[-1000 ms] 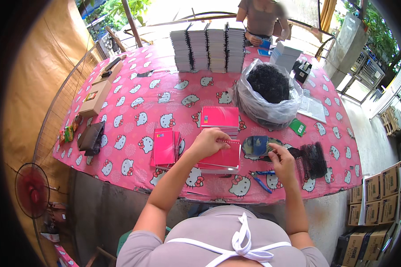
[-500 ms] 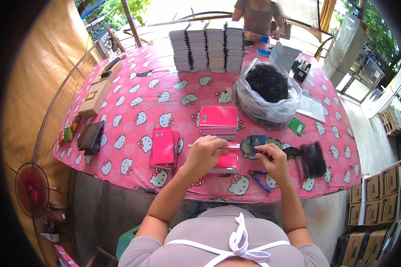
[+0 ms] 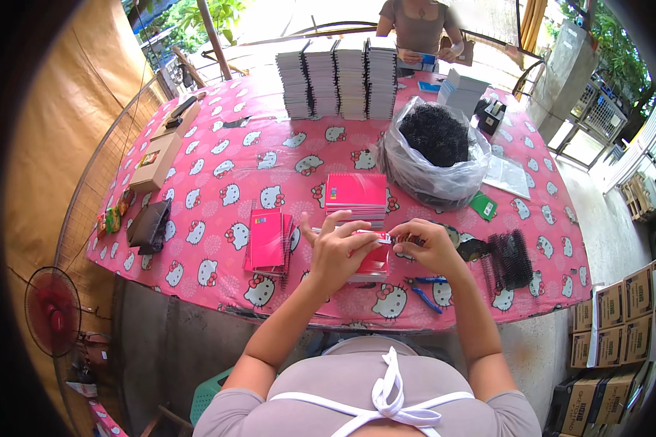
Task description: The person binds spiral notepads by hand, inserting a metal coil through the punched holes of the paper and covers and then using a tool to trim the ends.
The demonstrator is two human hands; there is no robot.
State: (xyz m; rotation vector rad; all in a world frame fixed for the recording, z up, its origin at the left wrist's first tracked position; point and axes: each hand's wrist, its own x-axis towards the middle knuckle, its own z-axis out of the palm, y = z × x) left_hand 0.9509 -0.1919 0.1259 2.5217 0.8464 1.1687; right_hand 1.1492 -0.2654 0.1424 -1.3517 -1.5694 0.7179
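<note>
Near the front edge of the big pink table with a white cartoon-cat print, the left hand gripped a thin pink notebook with a punched edge, while the right hand had its fingertips bunched at that edge's right end; couldn't tell what they pinched, if anything. I'd say doing this well meant bracing the edge dead still and working lightly, so no holes tore. Reaching toward the far edge looked tight, with a squared stack of pink notebooks just behind. Blue-handled pliers sat frontward, black coil bundle rightward, so sliding left seemed roomier.
</note>
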